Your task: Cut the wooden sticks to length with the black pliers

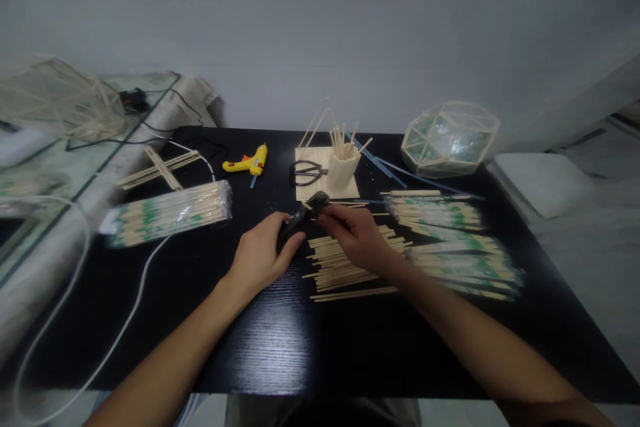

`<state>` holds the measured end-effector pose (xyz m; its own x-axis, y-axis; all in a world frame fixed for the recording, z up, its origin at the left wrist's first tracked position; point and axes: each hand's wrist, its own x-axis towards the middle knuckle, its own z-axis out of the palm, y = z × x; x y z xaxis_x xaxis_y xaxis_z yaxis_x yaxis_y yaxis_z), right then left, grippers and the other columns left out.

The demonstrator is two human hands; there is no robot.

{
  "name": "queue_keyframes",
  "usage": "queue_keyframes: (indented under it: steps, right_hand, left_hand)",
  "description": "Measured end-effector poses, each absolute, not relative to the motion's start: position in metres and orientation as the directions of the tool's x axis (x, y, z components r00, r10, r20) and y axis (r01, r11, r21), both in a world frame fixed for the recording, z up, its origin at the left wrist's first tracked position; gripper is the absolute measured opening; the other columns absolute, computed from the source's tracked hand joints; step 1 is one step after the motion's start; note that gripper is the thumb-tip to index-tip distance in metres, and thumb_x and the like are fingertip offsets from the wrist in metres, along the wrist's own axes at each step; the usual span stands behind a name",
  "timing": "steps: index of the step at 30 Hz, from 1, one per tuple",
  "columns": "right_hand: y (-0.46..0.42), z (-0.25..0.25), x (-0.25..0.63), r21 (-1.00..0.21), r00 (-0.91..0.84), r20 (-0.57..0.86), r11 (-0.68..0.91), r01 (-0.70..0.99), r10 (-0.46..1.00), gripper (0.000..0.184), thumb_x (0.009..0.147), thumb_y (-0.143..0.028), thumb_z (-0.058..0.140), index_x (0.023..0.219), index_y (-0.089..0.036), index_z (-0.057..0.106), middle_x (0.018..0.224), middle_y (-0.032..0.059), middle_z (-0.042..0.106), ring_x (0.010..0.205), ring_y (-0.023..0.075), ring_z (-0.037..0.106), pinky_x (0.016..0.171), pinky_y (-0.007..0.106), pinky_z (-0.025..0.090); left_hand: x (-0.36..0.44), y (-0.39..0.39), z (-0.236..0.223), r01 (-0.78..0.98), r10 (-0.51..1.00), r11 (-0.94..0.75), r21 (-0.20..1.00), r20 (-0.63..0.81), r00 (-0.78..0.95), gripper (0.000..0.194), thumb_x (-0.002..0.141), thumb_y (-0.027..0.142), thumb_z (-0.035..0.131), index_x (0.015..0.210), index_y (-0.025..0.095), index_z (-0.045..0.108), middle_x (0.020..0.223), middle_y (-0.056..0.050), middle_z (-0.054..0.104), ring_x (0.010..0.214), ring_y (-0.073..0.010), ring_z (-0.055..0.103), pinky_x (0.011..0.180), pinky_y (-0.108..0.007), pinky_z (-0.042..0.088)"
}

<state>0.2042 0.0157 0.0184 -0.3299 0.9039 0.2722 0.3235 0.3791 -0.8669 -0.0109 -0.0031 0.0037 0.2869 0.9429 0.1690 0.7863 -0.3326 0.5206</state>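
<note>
One black, wood-grained surface spreads before me below a grey wall, a glass-topped table at left, a white seat at right. Above the surface's middle, my left hand clasps a dark tool; my right hand closes in beside its end, on what I cannot tell.

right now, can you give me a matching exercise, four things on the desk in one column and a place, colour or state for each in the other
1. glue gun
2. cup
3. black tool
4. pale board

A. held in the left hand
B. beneath the cup
C. yellow
D. sticks poking out of its top

Pairs: 1-C, 2-D, 3-A, 4-B
</note>
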Motion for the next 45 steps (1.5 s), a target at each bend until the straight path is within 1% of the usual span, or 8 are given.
queue_keyframes:
  steps: [8,15,22,26,34,39,42,45]
  right_hand:
    - [0.016,0.025,0.206,-0.905,-0.371,0.216,0.327,0.271,0.903,0.024,0.097,-0.028,0.056,0.080,-0.015,0.067,0.068,-0.0014,0.057,0.063,0.0119,0.046,0.062,0.025,0.037]
    - [0.015,0.028,0.207,-0.947,-0.411,0.200,0.283,0.152,0.889,0.025,0.096,-0.030,0.058,0.079,-0.014,0.065,0.064,-0.0033,0.050,0.061,0.0105,0.042,0.060,0.024,0.035]
    - [0.014,0.033,0.207,-0.968,-0.431,0.153,0.222,0.114,0.889,0.025,0.096,-0.032,0.059,0.079,-0.015,0.065,0.063,-0.0034,0.048,0.061,0.0105,0.041,0.058,0.024,0.033]
    - [0.013,0.035,0.208,-0.980,-0.453,0.112,0.174,0.097,0.884,0.030,0.096,-0.036,0.059,0.075,-0.015,0.063,0.062,-0.0039,0.045,0.059,0.0096,0.038,0.056,0.024,0.031]
    - [0.010,0.036,0.208,-0.997,-0.492,0.069,0.082,0.005,0.868,0.029,0.095,-0.040,0.061,0.086,-0.013,0.066,0.068,-0.0020,0.048,0.060,0.0093,0.037,0.054,0.024,0.029]
    - [0.010,0.037,0.207,-0.993,-0.501,0.051,0.096,0.065,0.864,0.031,0.098,-0.040,0.057,0.081,-0.015,0.063,0.061,-0.0049,0.043,0.054,0.0085,0.035,0.053,0.024,0.028]
    - [0.010,0.037,0.206,-0.984,-0.476,0.026,0.106,0.141,0.879,0.030,0.099,-0.039,0.054,0.084,-0.016,0.064,0.057,-0.0061,0.042,0.051,0.0087,0.036,0.051,0.024,0.028]
    - [0.010,0.035,0.204,-0.983,-0.451,-0.016,0.069,0.170,0.892,0.030,0.100,-0.038,0.053,0.086,-0.015,0.065,0.056,-0.0067,0.042,0.049,0.0089,0.037,0.050,0.023,0.029]
  left_hand:
    - [-0.012,-0.002,0.001,0.751,0.927,-0.376,0.544,0.210,0.312,0.040,0.099,0.048,0.047,0.118,0.015,0.060,0.106,-0.010,0.072,0.095,-0.0247,0.070,0.085,-0.037,0.053]
    - [-0.015,-0.002,-0.003,0.726,0.892,-0.449,0.522,0.306,0.332,0.037,0.099,0.045,0.048,0.117,0.015,0.060,0.104,-0.009,0.071,0.093,-0.0230,0.069,0.083,-0.035,0.054]
    - [-0.017,-0.001,-0.004,0.720,0.883,-0.468,0.513,0.316,0.348,0.036,0.099,0.043,0.049,0.120,0.015,0.059,0.106,-0.009,0.070,0.095,-0.0224,0.068,0.085,-0.034,0.054]
    - [-0.018,-0.002,-0.003,0.708,0.871,-0.489,0.509,0.335,0.360,0.036,0.099,0.042,0.049,0.121,0.015,0.059,0.106,-0.009,0.070,0.095,-0.0224,0.068,0.085,-0.034,0.054]
    - [-0.021,0.000,-0.001,0.681,0.849,-0.528,0.508,0.352,0.395,0.037,0.099,0.042,0.049,0.122,0.014,0.058,0.108,-0.010,0.070,0.097,-0.0229,0.068,0.085,-0.034,0.053]
    - [-0.021,0.000,0.000,0.690,0.870,-0.492,0.532,0.325,0.370,0.037,0.098,0.045,0.049,0.117,0.015,0.059,0.105,-0.009,0.070,0.094,-0.0228,0.067,0.084,-0.034,0.053]
    - [-0.019,0.001,0.002,0.704,0.891,-0.454,0.546,0.284,0.355,0.037,0.099,0.048,0.047,0.110,0.016,0.062,0.097,-0.008,0.068,0.088,-0.0218,0.065,0.080,-0.034,0.051]
    - [-0.018,0.001,0.004,0.723,0.908,-0.419,0.549,0.241,0.344,0.041,0.101,0.051,0.041,0.099,0.016,0.063,0.089,-0.007,0.065,0.082,-0.0217,0.063,0.076,-0.034,0.049]
